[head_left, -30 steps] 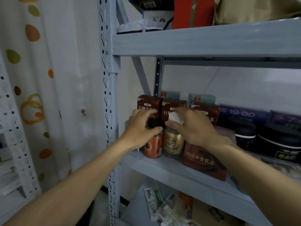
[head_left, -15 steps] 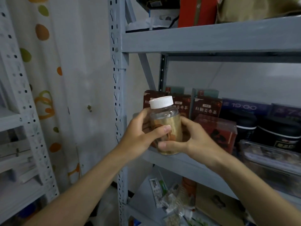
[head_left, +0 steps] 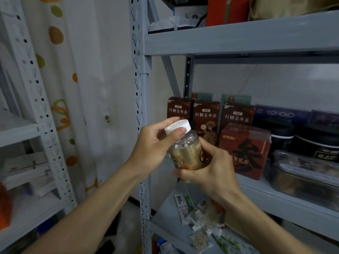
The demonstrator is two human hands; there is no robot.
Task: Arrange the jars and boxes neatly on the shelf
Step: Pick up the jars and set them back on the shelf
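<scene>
I hold a clear jar [head_left: 185,153] with a gold label and a white cap [head_left: 177,126] in front of the grey shelf [head_left: 275,198], tilted to the left. My left hand [head_left: 154,145] grips the cap between thumb and fingers. My right hand [head_left: 211,169] is wrapped round the jar's lower body from the right. On the shelf behind stand three dark brown tea boxes [head_left: 206,116] in a row, with a red box [head_left: 245,149] in front of the rightmost one.
Black round tins [head_left: 282,136] and a clear plastic container [head_left: 304,176] sit to the right on the same shelf. A perforated upright post [head_left: 141,107] stands just left of the jar. Loose packets [head_left: 201,217] lie on the shelf below. A second rack [head_left: 36,125] is at the left.
I lifted the jar off the shelf and brought it toward me. My left hand went from the black-capped jar to this jar's side, then up to its cap; the jar now tilts left.
</scene>
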